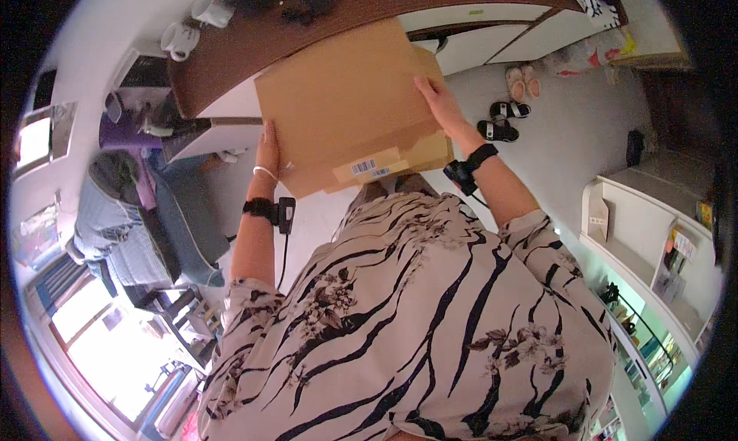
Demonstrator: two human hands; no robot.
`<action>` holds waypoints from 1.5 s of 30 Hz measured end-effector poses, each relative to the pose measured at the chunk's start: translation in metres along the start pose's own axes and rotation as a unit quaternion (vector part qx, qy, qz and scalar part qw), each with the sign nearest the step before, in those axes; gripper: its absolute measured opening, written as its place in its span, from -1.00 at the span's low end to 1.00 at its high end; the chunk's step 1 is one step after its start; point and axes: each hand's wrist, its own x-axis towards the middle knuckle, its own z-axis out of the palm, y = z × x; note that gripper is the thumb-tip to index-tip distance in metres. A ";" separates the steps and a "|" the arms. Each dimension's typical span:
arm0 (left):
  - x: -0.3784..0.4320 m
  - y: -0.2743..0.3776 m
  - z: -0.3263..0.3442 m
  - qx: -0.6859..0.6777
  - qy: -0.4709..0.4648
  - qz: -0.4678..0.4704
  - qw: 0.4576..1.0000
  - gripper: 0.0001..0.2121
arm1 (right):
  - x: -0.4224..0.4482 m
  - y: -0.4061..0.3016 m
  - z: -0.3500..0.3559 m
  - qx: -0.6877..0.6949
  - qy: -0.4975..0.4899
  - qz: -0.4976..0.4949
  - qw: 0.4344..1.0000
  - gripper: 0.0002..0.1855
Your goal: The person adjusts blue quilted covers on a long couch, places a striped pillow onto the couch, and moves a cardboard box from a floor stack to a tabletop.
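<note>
A large brown cardboard box (pixel 340 89), its flaps and underside hard to tell apart, is held out between my hands in front of my body. My left hand (pixel 269 152) grips its left edge, the thumb lying along the near face. On the right side, my right hand (pixel 441 107) clasps the other edge, with the fingers mostly hidden behind the cardboard. Tape with barcode labels (pixel 369 166) runs across the side closest to me. Each wrist wears a black strap with a small device and cable.
Beyond the box stands a dark brown desk (pixel 230 66) with white drawers (pixel 513 40). Two white mugs (pixel 212 9) are at its left end. Black sandals (pixel 499 131) and pale shoes (pixel 523 83) lie on the floor. A white shelf unit (pixel 628 222) is at right, a cushioned chair (pixel 132 239) at left.
</note>
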 end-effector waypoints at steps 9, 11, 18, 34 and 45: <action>-0.075 0.005 0.005 0.087 -0.005 -0.054 0.995 -0.23 | -0.021 -0.027 -0.012 -0.040 0.008 0.025 0.999 -0.24; -0.070 -0.016 -0.006 0.045 -0.027 -0.033 0.998 -0.15 | -0.027 -0.028 -0.002 -0.067 -0.013 0.023 0.997 -0.14; -0.032 -0.024 0.034 -0.033 -0.008 -0.018 0.999 -0.14 | 0.028 0.033 -0.021 -0.044 0.003 0.017 0.999 -0.12; 0.029 -0.051 0.051 0.174 0.113 0.159 0.965 -0.21 | 0.008 0.001 -0.047 -0.121 0.022 0.039 0.992 -0.29; 0.034 -0.109 0.028 0.517 0.077 0.328 0.787 -0.45 | 0.023 0.031 -0.046 -0.036 -0.034 0.084 0.995 -0.34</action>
